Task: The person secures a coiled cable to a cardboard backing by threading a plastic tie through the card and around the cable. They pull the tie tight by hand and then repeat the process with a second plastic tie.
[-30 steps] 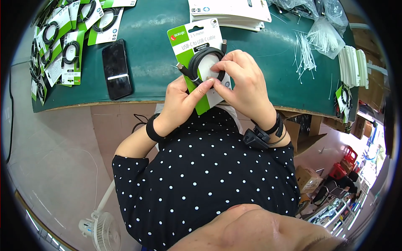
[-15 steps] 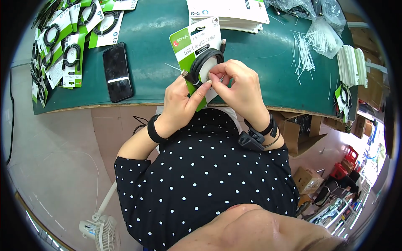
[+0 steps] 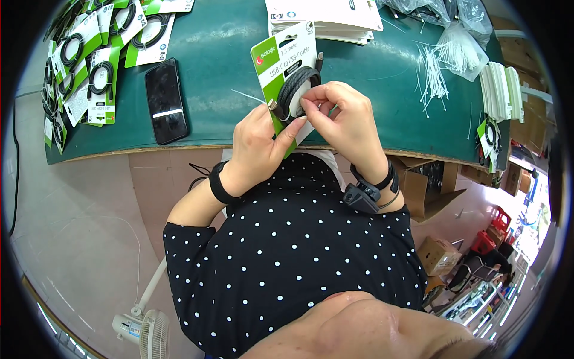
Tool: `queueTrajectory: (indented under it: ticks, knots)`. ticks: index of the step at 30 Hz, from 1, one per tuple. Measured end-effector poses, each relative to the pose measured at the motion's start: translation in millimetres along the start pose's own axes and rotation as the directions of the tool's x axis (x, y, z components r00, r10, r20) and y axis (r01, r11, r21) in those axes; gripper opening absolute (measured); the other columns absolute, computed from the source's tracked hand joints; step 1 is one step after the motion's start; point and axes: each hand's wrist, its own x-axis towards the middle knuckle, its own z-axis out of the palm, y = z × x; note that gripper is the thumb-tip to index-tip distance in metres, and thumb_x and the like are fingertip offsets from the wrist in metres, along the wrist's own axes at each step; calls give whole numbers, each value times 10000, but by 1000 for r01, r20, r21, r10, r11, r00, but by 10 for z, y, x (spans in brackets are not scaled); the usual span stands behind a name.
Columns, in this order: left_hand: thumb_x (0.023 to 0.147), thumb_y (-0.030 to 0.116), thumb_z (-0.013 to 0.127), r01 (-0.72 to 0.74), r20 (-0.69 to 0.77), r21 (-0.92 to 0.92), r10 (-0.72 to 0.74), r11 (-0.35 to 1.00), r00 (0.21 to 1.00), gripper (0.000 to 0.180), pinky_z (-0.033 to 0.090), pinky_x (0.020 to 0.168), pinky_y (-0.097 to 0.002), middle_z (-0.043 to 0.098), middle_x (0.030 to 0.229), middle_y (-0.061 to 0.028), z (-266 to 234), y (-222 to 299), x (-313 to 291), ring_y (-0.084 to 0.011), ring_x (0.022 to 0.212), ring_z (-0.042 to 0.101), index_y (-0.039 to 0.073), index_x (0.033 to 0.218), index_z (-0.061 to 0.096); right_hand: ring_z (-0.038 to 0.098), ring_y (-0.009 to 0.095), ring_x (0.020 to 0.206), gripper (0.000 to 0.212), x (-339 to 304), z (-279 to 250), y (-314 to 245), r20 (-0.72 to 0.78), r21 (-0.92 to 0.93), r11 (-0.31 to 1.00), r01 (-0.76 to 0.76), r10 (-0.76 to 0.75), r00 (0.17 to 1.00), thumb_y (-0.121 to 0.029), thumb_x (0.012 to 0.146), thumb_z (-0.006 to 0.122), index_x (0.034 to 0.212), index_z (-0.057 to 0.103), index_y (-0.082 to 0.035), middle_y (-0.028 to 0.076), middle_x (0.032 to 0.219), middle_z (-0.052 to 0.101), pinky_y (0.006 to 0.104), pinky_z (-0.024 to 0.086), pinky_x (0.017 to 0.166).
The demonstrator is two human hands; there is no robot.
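Note:
A green and white packaging card (image 3: 267, 63) tilts up in front of me over the table's near edge. A coiled dark braided cable (image 3: 295, 84) lies against its face, one plug by my left fingers and the other at the card's right edge. My left hand (image 3: 254, 143) is closed on the card's lower left part, thumb pressing beside the coil. My right hand (image 3: 347, 119) pinches at the coil's right side with thumb and index finger; whatever sits between those fingertips is hidden. A thin white cable tie (image 3: 246, 96) sticks out left of the card.
On the green table (image 3: 215, 107) lie a black phone (image 3: 167, 102), a pile of carded cables (image 3: 101, 72) at left and stacked white cards (image 3: 326, 18) at the back. Loose white ties (image 3: 431, 78), plastic bags (image 3: 463, 51) and another card stack (image 3: 501, 93) are at right.
The card with its cable has shifted slightly right and turned a little more upright. My right fingers have moved slightly along the coil's edge; both hands keep their grips.

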Motion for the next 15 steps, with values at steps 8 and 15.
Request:
queueTrajectory:
  ticks: [8,15]
  knots:
    - [928,189,663,55,48,-132,-49,990,998,202,511,682,-401,665,922,-148,-32,-1,3,-341,816,645,10,1023,672,603,71,657,95,1,-51,-52,26,38,998,-40,39,999,-27,810,728,887,697,21,44,809,666,220,458,534]
    - [879,108,681,-81,-15,28,81,996,997,225,521,696,-380,669,957,-150,-8,65,1,-326,824,653,-1,1075,663,648,73,723,155,-48,9,-91,-96,91,995,-44,53,994,-5,797,733,935,686,47,46,859,685,211,500,561]
